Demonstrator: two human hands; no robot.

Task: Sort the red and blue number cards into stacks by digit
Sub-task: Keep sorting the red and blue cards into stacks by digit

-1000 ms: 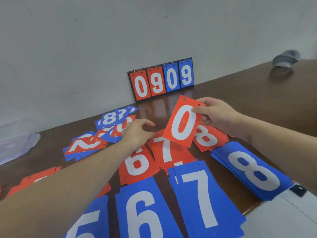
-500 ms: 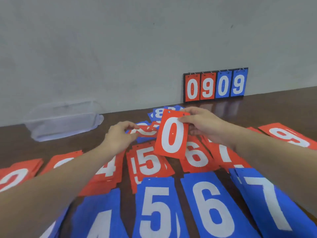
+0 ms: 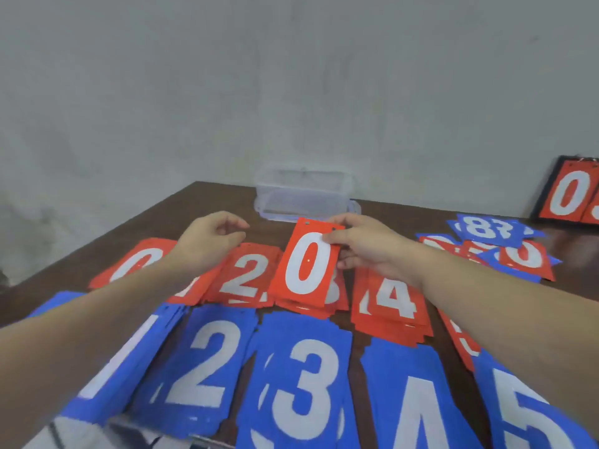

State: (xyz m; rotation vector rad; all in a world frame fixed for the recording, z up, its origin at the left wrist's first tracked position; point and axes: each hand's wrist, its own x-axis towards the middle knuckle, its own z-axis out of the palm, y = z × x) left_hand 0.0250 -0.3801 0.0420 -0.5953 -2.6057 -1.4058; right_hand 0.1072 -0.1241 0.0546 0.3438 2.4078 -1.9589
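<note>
Red 0 card (image 3: pixel 307 264) pinched by right hand (image 3: pixel 366 246); left hand (image 3: pixel 207 243) loose, holding nothing.

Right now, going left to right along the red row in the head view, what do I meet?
Red 0 stack → left hand → red 2 stack → red 0 card pinched by the right hand → red 4 stack → unsorted pile.

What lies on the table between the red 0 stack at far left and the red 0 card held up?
In the head view, the red 2 stack and the left hand above it.
</note>
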